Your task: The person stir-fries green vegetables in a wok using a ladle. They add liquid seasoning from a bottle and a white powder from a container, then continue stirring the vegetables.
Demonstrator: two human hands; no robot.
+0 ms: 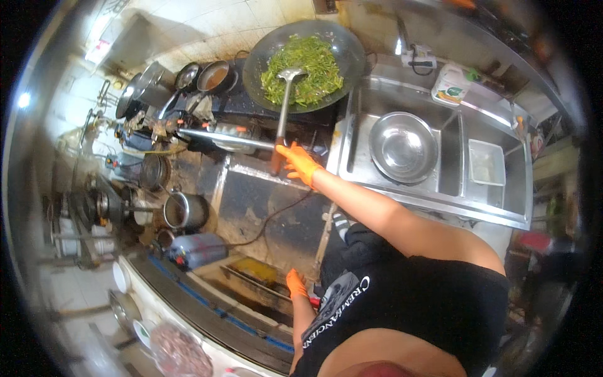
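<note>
A large dark wok (pixel 254 70) holds chopped green vegetables (pixel 320 63). A long metal wok utensil with a wooden handle (pixel 284 110) lies with its broad head on the greens, its handle leaning over the wok's near rim. My right hand (pixel 301 165), in an orange glove, reaches to that handle; its fingers are spread and a fingertip overlaps the wood, with no closed grip visible. Lower down, my left hand (pixel 297 283), also orange-gloved, hangs beside my body near a trough with yellowish contents (pixel 256 271). Whether its fingers are closed is unclear.
A steel sink (pixel 452 146) at right holds a metal bowl (pixel 404 147) and a white plastic tub (pixel 486 162); a white jug (pixel 451 85) stands behind. Small pans (pixel 214 77) sit left of the wok. A metal pot (pixel 186 209) and a gas cylinder (pixel 200 249) are lower left.
</note>
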